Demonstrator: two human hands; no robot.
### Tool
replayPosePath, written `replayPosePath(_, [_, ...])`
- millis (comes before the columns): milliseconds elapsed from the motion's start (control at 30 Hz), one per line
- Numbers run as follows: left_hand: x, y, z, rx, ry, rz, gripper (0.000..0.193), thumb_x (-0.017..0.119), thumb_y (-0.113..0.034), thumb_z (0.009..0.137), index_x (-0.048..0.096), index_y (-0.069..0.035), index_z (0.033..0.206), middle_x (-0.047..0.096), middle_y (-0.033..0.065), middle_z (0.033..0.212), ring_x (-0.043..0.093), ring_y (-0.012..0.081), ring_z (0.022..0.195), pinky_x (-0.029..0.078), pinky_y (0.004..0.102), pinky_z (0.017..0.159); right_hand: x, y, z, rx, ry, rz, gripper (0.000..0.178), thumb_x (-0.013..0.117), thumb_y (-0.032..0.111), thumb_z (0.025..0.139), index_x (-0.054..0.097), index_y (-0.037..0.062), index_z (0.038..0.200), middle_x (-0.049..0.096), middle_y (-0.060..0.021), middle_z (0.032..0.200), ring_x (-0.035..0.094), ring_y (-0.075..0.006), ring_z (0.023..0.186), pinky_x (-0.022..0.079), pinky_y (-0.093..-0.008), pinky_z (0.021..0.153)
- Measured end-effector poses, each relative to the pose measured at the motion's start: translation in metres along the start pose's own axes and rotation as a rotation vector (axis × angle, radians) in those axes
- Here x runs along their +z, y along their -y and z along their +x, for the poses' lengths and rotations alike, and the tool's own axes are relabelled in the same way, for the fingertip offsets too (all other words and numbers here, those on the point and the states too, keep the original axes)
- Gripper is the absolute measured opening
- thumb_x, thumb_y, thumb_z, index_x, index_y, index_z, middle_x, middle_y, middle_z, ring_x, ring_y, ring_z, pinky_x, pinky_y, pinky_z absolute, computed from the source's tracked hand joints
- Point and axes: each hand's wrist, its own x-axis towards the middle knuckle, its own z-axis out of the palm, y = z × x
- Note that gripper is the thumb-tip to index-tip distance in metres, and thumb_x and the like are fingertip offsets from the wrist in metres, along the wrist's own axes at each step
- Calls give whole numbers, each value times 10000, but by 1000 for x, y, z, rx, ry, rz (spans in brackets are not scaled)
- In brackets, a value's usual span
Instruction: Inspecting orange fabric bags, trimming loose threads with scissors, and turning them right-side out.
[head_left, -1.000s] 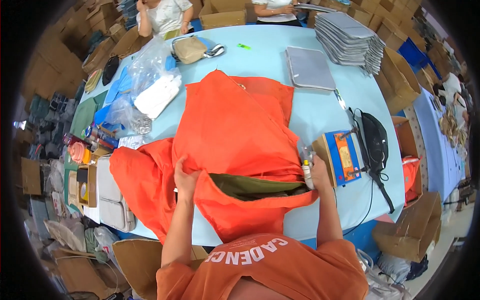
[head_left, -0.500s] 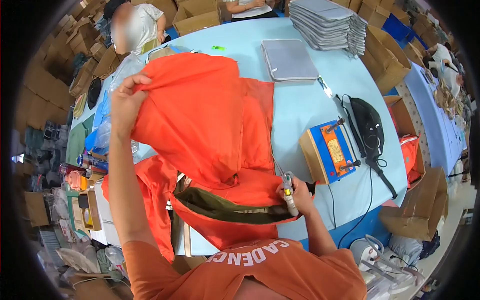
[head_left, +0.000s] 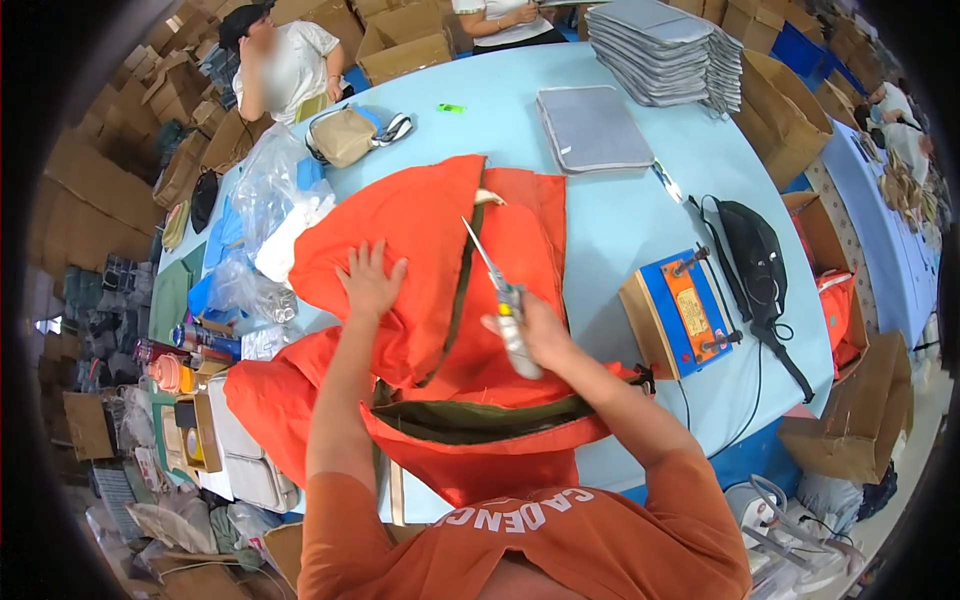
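A large orange-red fabric bag (head_left: 520, 240) with a dark olive lining lies spread over the table in front of me. Its long opening (head_left: 480, 422) gapes along the near side. My left hand (head_left: 372, 285) rests on the raised left panel with its fingers spread. Held in my right hand (head_left: 540, 330), over the middle of the fabric, is a slim pointed metal tool that looks like scissors (head_left: 508, 305), with a pale handle and a yellow part. The point is directed up and left, beside the dark edge of the panel. My palm hides part of the handle.
On the pale blue table (head_left: 480, 110) stand a blue-and-orange box with posts (head_left: 680, 310), a black waist bag (head_left: 745, 260), a grey flat case (head_left: 595, 130) and a grey stack (head_left: 665, 55). Plastic bags (head_left: 270, 190) and a beige pouch (head_left: 342, 138) lie left. A person (head_left: 290, 65) sits across.
My left hand has let go of the lifted cloth edge and now lies flat on the lowered panel. My right hand has carried the scissors up and left from the opening's right end.
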Motion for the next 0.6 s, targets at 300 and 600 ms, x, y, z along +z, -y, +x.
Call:
replayPosePath(300, [-16,-4,-22,124,-56,-355,512,443,-400,808,397,-80,1206,332,194,1282,281,337,1205,184,495,979,82,-56,58,7,-321,93,121,459,131,798,478,31,863,563,-155,684,568,-318,623,446,-414,535])
replayPosePath(600, [1,77,-51,-296,-231,-1255,391,515,-234,806,472,28,1092,498,201,1106,439,308,1070,325,318,905,-29,-68,3,41,-280,55,253,688,102,637,458,56,728,474,23,633,431,-73,590,385,-257,515])
